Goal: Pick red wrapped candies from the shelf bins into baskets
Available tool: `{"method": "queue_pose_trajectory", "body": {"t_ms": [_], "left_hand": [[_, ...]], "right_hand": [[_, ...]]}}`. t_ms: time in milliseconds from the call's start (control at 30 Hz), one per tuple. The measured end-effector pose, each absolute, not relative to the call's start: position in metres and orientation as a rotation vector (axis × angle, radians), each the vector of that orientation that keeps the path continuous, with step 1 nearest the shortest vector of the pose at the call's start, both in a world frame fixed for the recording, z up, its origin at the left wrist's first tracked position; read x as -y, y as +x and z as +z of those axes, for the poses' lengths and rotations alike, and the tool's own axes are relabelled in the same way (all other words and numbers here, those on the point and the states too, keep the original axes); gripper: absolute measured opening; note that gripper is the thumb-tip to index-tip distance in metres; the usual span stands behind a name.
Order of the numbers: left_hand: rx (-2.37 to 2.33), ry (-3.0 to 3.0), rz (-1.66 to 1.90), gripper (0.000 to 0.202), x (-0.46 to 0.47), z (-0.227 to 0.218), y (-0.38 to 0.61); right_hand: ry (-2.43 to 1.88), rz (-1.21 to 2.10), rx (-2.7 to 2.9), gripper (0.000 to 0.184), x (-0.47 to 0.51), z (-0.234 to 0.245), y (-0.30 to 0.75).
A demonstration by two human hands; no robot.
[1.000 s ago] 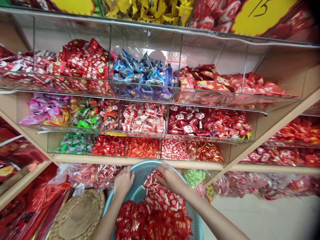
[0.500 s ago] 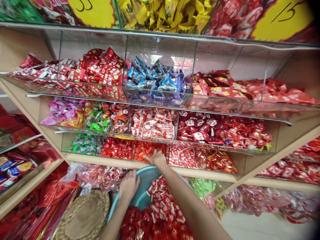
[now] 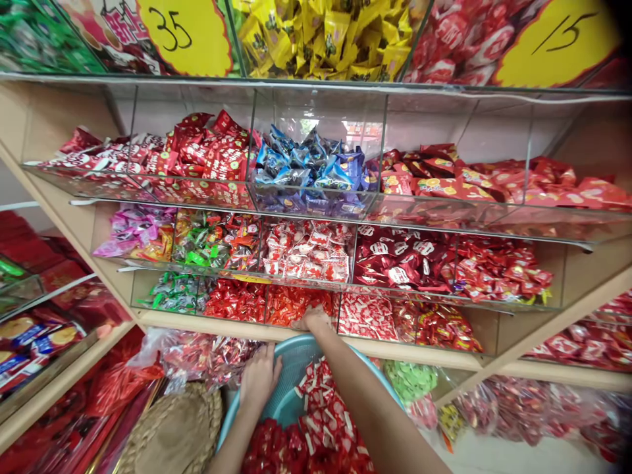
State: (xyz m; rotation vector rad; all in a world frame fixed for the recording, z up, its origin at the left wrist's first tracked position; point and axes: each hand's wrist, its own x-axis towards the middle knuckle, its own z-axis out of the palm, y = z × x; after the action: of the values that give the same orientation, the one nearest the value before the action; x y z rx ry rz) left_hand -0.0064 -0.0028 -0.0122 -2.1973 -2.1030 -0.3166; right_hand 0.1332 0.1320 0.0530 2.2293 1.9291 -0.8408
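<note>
Lower centre, your left hand grips the basket; your right hand, likely gathering orange candies, has fingers too obscured to tell; lifting calls for a secure handful.

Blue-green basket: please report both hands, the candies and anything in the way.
Left hand on rim of blue-green basket. Right hand at orange-red candies, grip unclear. Basket holds red candies, red-white candies. Right forearm hides part.

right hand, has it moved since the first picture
Yes, forward: the right hand has gone from over the basket, past the wooden shelf edge, to the orange-red candies.
</note>
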Motion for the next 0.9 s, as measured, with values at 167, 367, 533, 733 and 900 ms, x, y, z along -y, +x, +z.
{"method": "queue_pose_trajectory", "body": {"t_ms": [167, 367, 533, 733, 900], "left_hand": [[2.096, -2.189, -0.294, 0.041, 0.004, -0.010, -0.006], [2.102, -2.187, -0.286, 0.041, 0.003, -0.007, -0.004], [2.105, -2.205, -0.299, 0.043, 0.003, -0.008, -0.005], [2.130, -2.195, -0.326, 0.043, 0.004, -0.009, -0.004], [2.114, -2.188, -0.324, 0.041, 0.005, -0.009, -0.004]], "right_hand": [[2.227, -0.794, -1.921, 0.068, -0.132, 0.048, 0.141], [2.234, -0.785, -2.036, 0.050, -0.126, 0.049, 0.157], [2.265, -0.819, -2.068, 0.038, -0.122, 0.053, 0.165], [2.367, -0.905, -2.134, 0.033, -0.123, 0.058, 0.171], [2.490, -1.149, -2.248, 0.034, -0.124, 0.064, 0.175]]}}
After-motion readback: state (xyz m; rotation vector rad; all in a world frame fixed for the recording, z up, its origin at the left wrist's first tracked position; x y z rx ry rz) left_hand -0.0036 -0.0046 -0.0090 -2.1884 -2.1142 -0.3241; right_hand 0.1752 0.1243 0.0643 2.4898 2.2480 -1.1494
